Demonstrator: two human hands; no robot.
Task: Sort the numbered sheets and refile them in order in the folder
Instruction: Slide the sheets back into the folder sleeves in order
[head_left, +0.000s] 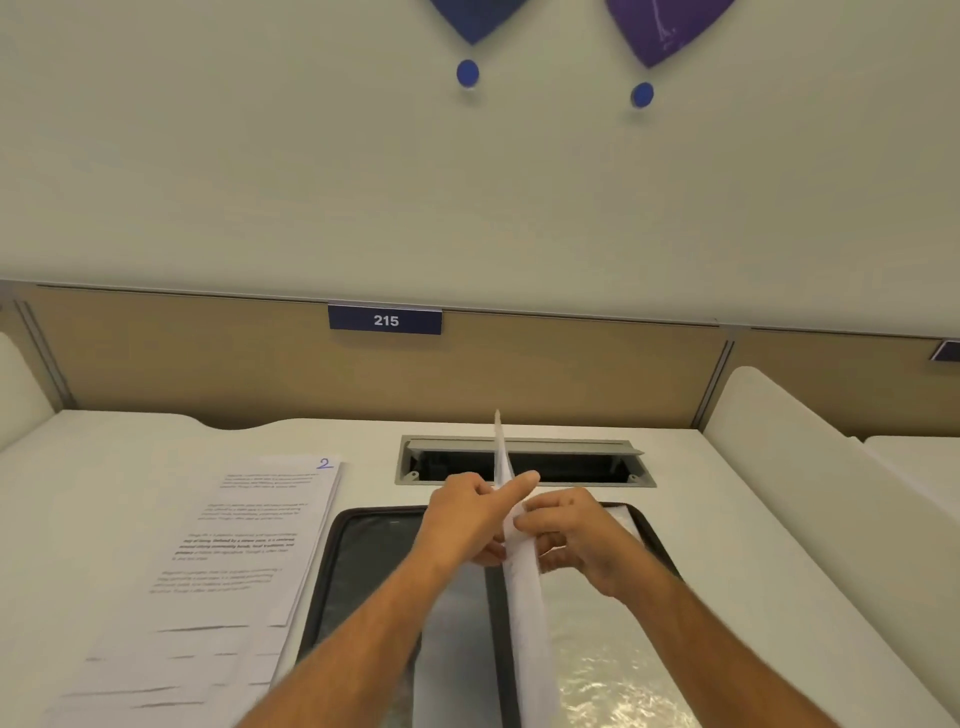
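White study-carrel surface (727, 519) w/ a tan divider panel behind it and pale wall above; a navy plate on the panel reads "215" (385, 320). Open black-edged folder w/ clear plastic sleeves (613, 665) lies flat right under both hands, its spine running away from the person. Held sheet of white printed paper (524, 582) stands edge-on above that spine, long axis pointing front to back, far tip over the grey cable hatch (524, 460). Left hand (467, 519) grips the sheet from the left side, index finger stretched across its top edge; right hand (576, 540) pinches it from the right, fingers curled, so both hands are clamped on the one sheet, nearly touching. Stack of other white printed sheets (228, 561) sits left of the folder, fanned toward the near edge, top page marked "2" in blue pen at its upper right corner; body text too blurred to read. Prob. next: lay the held sheet down into a sleeve; right page is nearer the right hand. No number visible on the held sheet.
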